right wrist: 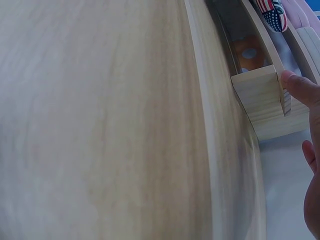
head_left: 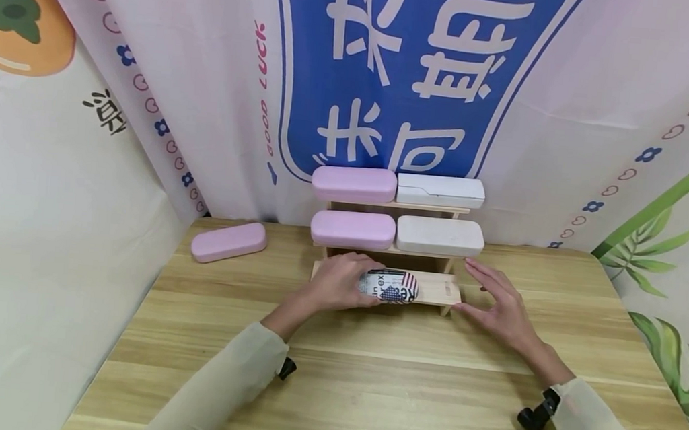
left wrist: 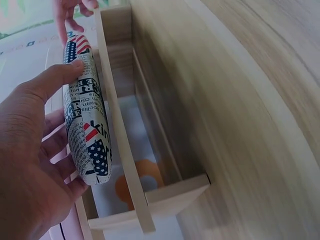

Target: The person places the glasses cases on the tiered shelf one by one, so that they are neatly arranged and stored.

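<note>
My left hand (head_left: 344,282) grips a glasses case (left wrist: 90,115) printed with black lettering and stars-and-stripes patches, thumb on its front side and fingers behind. The case lies lengthwise over the lowest shelf of a three-tier wooden rack (head_left: 440,289), toward the shelf's left part. At the rack's right end is my right hand (head_left: 503,315), its fingers extended and spread from the thumb. In the right wrist view its thumb (right wrist: 295,82) touches the end of the front shelf board.
On the top shelf sit a pink case (head_left: 354,183) and a white case (head_left: 440,191). The middle shelf bears another pink case (head_left: 352,229) and a white case (head_left: 440,236). One more pink case (head_left: 229,242) lies on the wooden table (head_left: 367,392) to the left. A printed curtain (head_left: 220,97) hangs behind.
</note>
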Demonstrator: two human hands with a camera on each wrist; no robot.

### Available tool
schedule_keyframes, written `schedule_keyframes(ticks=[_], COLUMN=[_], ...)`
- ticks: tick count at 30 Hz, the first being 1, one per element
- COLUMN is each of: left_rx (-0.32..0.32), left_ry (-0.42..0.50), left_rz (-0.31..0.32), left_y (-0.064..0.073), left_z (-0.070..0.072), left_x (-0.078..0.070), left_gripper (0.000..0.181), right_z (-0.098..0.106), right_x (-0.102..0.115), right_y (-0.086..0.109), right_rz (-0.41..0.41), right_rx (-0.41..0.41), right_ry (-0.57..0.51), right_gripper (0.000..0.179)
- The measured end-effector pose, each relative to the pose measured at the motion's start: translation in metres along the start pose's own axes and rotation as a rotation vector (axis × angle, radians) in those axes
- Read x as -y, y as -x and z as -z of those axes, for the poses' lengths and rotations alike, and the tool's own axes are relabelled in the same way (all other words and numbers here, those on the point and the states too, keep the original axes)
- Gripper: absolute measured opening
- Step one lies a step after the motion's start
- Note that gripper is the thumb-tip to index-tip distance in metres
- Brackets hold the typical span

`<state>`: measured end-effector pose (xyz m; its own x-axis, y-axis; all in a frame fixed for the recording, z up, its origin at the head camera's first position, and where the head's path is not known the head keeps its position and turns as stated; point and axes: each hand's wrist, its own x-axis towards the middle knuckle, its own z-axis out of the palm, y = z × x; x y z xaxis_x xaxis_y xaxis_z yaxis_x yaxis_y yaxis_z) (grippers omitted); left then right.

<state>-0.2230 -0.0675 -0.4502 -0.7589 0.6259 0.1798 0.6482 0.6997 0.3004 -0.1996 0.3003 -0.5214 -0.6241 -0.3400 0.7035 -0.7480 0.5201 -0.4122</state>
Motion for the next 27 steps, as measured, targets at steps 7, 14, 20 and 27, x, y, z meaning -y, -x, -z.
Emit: schedule_keyframes(ticks=[7, 14, 20, 27], left_rx=[-0.035, -0.028, -0.035, -0.034], left_ry=[-0.006, -0.006, -0.026, -0.025], left_rz=[-0.002, 0.015, 0.015, 0.02], left_y=[-0.008, -0.017, -0.021, -0.026], left_z=[-0.007, -0.013, -0.019, -0.022], left_x=[-0.009, -0.016, -0.021, -0.027], left_gripper=[0.067, 0.068, 0.068, 0.069], right_z=[0.001, 0.003, 0.004, 0.005], right_x=[0.001, -0.001, -0.001, -0.002], right_y=[0.0, 0.001, 0.002, 0.0], right_rz=[-0.043, -0.075, -0.08, -0.059], right_rx=[0.03, 0.046, 0.049, 0.052], right_ry=[0.03, 0.026, 0.002, -0.028], right_gripper=[0.095, 0.1, 0.1, 0.087])
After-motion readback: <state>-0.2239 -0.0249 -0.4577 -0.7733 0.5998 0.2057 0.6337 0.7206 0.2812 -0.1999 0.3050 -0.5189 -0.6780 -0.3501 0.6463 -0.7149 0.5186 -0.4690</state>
